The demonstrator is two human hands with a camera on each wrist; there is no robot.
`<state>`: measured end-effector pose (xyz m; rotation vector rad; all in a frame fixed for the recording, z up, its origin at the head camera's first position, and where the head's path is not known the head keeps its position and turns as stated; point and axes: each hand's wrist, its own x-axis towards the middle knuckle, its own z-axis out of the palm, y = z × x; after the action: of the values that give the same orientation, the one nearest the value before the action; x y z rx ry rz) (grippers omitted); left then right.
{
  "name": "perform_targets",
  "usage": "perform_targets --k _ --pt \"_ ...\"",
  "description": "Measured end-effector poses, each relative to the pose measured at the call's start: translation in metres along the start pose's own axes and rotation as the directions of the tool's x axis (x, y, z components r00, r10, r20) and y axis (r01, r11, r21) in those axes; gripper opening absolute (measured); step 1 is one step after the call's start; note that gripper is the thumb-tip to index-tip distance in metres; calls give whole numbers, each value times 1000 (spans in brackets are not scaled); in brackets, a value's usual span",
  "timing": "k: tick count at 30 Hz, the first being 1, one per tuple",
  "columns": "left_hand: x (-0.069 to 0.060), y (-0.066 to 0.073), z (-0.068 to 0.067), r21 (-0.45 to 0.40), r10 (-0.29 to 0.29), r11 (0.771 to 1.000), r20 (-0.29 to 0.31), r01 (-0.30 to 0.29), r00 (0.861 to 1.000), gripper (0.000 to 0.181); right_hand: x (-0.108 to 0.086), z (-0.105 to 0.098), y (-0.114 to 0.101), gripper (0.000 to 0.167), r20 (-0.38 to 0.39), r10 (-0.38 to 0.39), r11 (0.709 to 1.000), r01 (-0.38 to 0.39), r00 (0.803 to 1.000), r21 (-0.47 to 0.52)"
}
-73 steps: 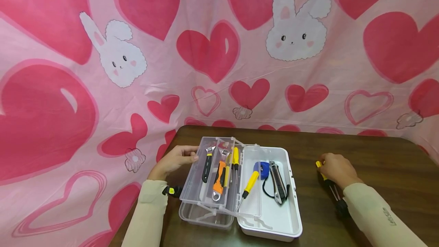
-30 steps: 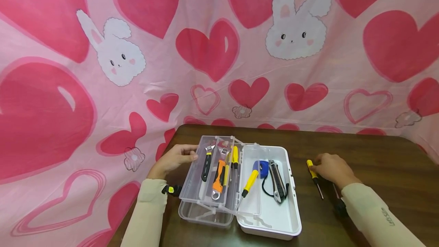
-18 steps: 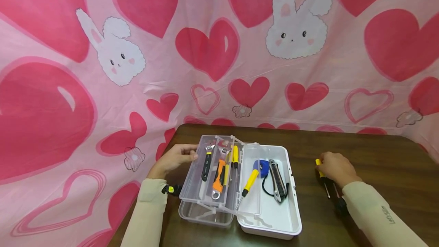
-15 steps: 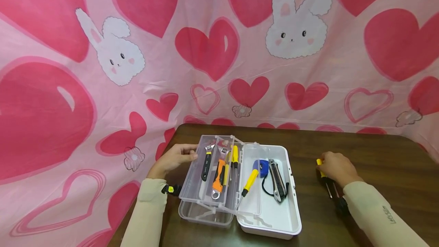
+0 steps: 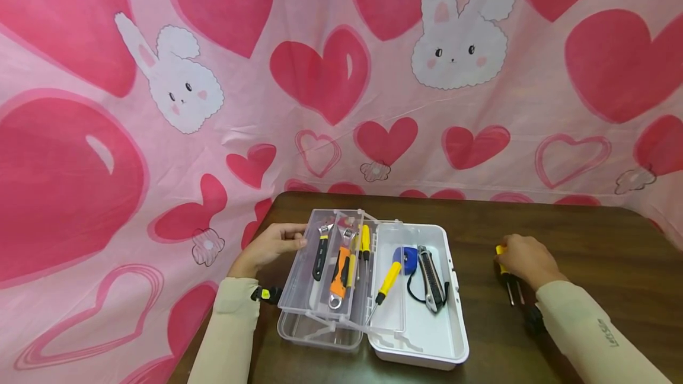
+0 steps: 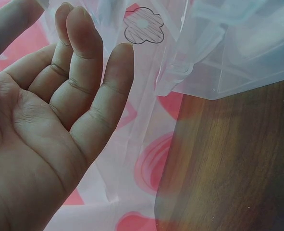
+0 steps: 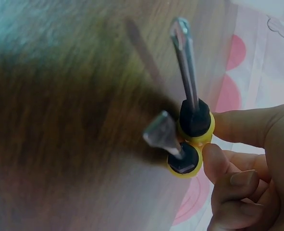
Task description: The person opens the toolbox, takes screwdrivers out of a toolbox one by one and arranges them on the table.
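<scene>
My right hand (image 5: 529,259) pinches two yellow-and-black screwdrivers (image 7: 195,118) side by side at their handles, over the wooden table right of the toolbox. Their metal shafts point toward the wrist camera; the handles are partly hidden by fingers. At the far left edge of the clear toolbox tray (image 5: 299,289), my left hand (image 5: 271,249) holds the rim near thumb and index finger. Its other fingers hang loosely bent in the left wrist view. Inside the tray lie a black adjustable wrench (image 5: 321,258), an orange-handled wrench (image 5: 340,271) and yellow-handled screwdrivers (image 5: 365,239).
The white toolbox base (image 5: 453,313) stands beside the tray, joined by clear plastic arms. A blue tape measure (image 5: 409,259) and a utility knife (image 5: 429,274) lie in it. Another yellow screwdriver (image 5: 391,277) slants over its left side. A heart-printed cloth (image 5: 395,93) hangs behind the table.
About a second ago one screwdriver lay angled out left of my right hand; now both are bunched together in its fingers. The left hand and toolbox stay put.
</scene>
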<state>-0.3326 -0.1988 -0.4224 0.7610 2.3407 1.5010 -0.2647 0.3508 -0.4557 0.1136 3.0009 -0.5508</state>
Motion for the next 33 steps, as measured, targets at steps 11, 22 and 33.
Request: perform_targets --k 11,22,33 --pt "0 1 0 7 4 1000 4 -4 1000 49 -2 -4 -2 54 12 22 1000 -22 1000 1" --pt "-1 1 -1 -4 24 1000 7 -24 1000 49 -5 -9 1 57 33 19 1000 -18 999 -18" --pt "-1 2 1 -17 -3 1000 -3 3 1000 49 -10 -19 -7 54 7 -31 999 31 1000 -30"
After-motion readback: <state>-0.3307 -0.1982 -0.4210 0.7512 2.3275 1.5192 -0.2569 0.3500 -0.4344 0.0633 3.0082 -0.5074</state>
